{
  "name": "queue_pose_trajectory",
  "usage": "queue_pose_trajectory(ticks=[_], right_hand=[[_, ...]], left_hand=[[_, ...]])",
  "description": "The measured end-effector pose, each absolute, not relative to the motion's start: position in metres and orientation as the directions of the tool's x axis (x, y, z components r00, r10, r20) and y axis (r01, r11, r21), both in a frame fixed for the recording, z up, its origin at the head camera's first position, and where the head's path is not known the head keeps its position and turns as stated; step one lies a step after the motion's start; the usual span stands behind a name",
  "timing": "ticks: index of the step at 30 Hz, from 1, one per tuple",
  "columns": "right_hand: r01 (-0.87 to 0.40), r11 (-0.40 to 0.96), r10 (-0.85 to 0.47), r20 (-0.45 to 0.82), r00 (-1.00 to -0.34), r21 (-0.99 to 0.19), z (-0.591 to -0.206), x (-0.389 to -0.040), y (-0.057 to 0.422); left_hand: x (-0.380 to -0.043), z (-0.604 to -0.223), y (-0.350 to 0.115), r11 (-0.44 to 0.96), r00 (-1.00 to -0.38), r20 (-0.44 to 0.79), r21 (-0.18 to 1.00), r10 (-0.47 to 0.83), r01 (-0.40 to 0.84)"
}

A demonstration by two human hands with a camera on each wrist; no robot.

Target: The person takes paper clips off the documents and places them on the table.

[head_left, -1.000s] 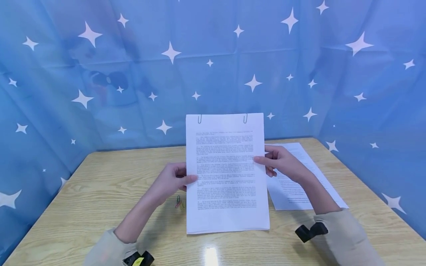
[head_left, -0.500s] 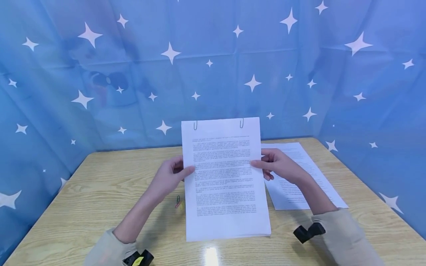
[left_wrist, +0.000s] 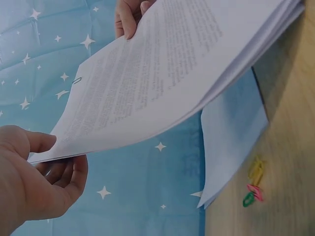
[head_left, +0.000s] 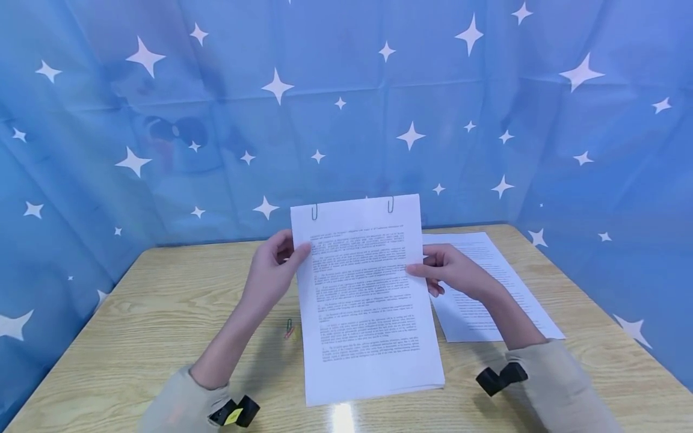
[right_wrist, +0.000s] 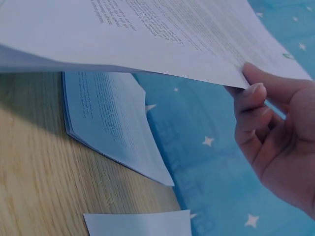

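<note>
A stack of printed sheets (head_left: 363, 294) is held up above the table, leaning slightly to the left. Two paper clips (head_left: 390, 204) sit on its top edge, one near each corner. My left hand (head_left: 271, 267) pinches the stack's left edge near the top, thumb in front and fingers behind. On the opposite edge, a little lower, my right hand (head_left: 457, 273) pinches it the same way. The left wrist view shows the lower sheets (left_wrist: 246, 56) fanning apart slightly. Several loose paper clips (left_wrist: 253, 184), green, pink and yellow, lie on the tabletop left of the stack.
Printed paper (head_left: 482, 300) lies on the wooden table (head_left: 178, 300) at the right. Another stack (right_wrist: 108, 113) rests on the table beneath the held one, hidden in the head view. A blue star-patterned curtain (head_left: 346, 132) hangs along the back and sides.
The held stack has come down a little and tilted, its top shifting left. My left hand has slid up its left edge; my right hand has moved slightly left and down with it.
</note>
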State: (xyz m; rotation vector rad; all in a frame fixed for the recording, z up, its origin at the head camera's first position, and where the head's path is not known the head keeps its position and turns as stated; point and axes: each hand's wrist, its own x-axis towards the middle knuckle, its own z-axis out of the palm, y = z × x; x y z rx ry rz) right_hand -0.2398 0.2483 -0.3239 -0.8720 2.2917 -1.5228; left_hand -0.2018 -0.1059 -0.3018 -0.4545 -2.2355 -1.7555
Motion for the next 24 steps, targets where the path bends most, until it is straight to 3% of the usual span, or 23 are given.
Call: queue_pose_trajectory(ticks=[24], right_hand=[[-0.327,0.31,-0.608,0.078,-0.79,-0.893,-0.323,-0.238,0.25]], left_hand=[[-0.206,-0.282,-0.085,0.221,-0.807,0.589,0.794,-0.049,0.566]])
